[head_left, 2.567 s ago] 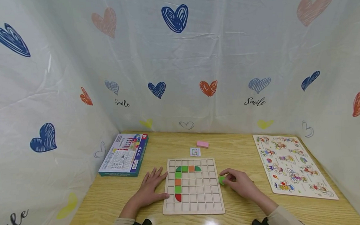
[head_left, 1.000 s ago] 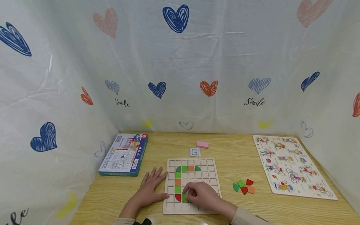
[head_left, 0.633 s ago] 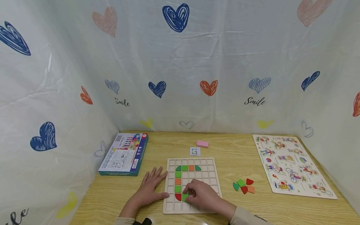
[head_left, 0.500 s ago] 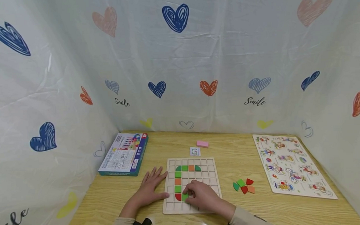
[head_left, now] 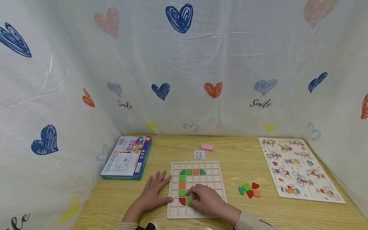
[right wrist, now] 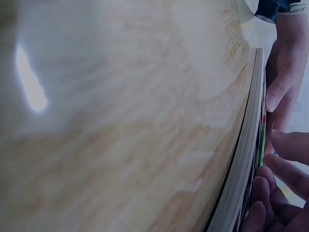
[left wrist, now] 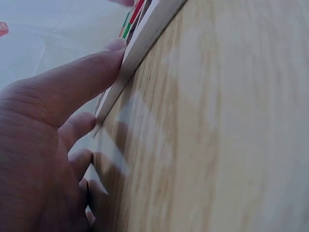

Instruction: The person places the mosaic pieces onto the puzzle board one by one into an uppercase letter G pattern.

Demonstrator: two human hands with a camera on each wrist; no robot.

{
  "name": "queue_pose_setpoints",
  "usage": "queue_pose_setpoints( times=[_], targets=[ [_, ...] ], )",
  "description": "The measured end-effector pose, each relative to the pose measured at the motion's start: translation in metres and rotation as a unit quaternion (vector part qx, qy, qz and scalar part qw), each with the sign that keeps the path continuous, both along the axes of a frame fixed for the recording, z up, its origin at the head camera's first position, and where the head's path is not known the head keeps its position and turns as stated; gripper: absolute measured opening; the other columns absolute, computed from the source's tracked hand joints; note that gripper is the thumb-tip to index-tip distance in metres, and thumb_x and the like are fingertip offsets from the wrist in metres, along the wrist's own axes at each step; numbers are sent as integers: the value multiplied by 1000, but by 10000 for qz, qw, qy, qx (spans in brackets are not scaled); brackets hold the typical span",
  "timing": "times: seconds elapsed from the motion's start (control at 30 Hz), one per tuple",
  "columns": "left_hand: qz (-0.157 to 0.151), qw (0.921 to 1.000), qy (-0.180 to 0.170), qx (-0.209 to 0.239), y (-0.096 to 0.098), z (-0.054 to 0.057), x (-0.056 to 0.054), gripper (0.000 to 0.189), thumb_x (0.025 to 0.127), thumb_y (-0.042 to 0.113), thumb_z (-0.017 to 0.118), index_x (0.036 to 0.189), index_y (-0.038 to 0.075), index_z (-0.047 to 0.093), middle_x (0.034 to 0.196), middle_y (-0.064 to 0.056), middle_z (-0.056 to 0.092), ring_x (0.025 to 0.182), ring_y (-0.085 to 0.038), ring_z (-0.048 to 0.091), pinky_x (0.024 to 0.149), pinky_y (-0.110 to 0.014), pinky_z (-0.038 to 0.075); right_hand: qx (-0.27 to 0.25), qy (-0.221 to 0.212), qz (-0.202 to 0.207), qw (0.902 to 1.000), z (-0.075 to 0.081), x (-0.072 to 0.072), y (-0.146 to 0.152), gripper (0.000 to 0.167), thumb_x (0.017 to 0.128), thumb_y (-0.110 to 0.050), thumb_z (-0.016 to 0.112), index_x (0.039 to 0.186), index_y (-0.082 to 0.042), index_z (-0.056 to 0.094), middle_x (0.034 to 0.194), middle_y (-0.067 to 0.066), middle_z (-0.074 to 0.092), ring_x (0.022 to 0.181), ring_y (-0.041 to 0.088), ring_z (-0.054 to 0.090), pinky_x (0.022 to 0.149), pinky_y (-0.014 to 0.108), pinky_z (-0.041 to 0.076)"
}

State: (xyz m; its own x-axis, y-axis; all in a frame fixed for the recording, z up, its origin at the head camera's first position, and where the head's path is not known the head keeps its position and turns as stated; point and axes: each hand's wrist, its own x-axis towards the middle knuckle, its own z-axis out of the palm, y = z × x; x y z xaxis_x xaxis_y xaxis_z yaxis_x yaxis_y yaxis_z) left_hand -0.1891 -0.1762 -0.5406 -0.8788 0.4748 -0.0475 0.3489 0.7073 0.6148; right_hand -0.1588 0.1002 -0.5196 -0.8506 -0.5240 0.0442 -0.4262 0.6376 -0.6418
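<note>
A wooden grid board [head_left: 210,209] lies on the table with green, orange and red tiles in an angled line. My left hand [head_left: 153,194] lies spread at its left side, thumb on the edge; the left wrist view shows the thumb [left wrist: 91,67] against the board's side. Over the lower middle cells is my right hand [head_left: 206,198]. Its thumb and index finger stand apart at a green square tile [head_left: 188,201], which lies flat in a cell beside the red quarter-round tile [head_left: 182,201]. Part of that green tile is hidden by the thumb.
Several loose tiles [head_left: 246,186] lie right of the board. Behind it are a small pattern card [head_left: 199,154] and a pink block [head_left: 207,147]. A flat box [head_left: 126,159] stands at the left, and a picture puzzle board [head_left: 298,168] lies at the right.
My right hand carried the green square from the loose tiles to the board, beside the red tile. Its fingers have just loosened from the tile. The left hand has stayed in place.
</note>
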Motion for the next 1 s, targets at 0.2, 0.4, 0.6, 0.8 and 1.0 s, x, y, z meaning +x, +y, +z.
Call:
queue_pose_setpoints(
  times=[0.2, 0.4, 0.6, 0.8, 1.0],
  targets=[
    [-17, 10000, -15, 31, 0, 1, 1, 86, 89, 55, 72, 158, 15, 39, 168, -15, 19, 155, -41, 4, 122, -60, -3, 32, 3, 47, 10000, 2, 1, 1, 23, 91, -21, 75, 113, -17, 77, 81, -14, 54, 67, -1, 45, 61, 18, 42],
    [-18, 10000, -5, 18, 0, 1, 0, 86, 88, 55, 72, 158, 15, 40, 168, -15, 19, 155, -41, 4, 122, -60, -3, 43, -45, 79, 9999, 3, 2, 2, 23, 92, -21, 75, 115, -18, 79, 81, -16, 53, 68, -1, 45, 60, 18, 42],
    [-3, 10000, -8, -31, 0, 0, 0, 87, 88, 56, 72, 158, 16, 40, 168, -14, 19, 155, -41, 5, 122, -60, -2, -70, -99, 100, 9999, 2, 1, 3, 21, 92, -21, 74, 113, -18, 78, 80, -16, 53, 68, -1, 46, 61, 19, 42],
    [19, 10000, -12, -70, 1, 0, -1, 88, 88, 58, 71, 158, 17, 40, 169, -13, 19, 155, -41, 4, 122, -60, -2, -316, -246, 37, 9992, 2, -2, 9, 17, 93, -18, 73, 109, -17, 77, 79, -17, 55, 69, -1, 49, 63, 19, 45],
    [5, 10000, 0, -26, 1, 1, -1, 88, 87, 57, 72, 158, 16, 40, 168, -14, 19, 155, -41, 5, 122, -61, -2, -502, -177, -79, 9986, 2, -2, 22, 14, 94, -15, 71, 107, -15, 77, 80, -17, 56, 70, -1, 50, 63, 20, 46]
  ],
)
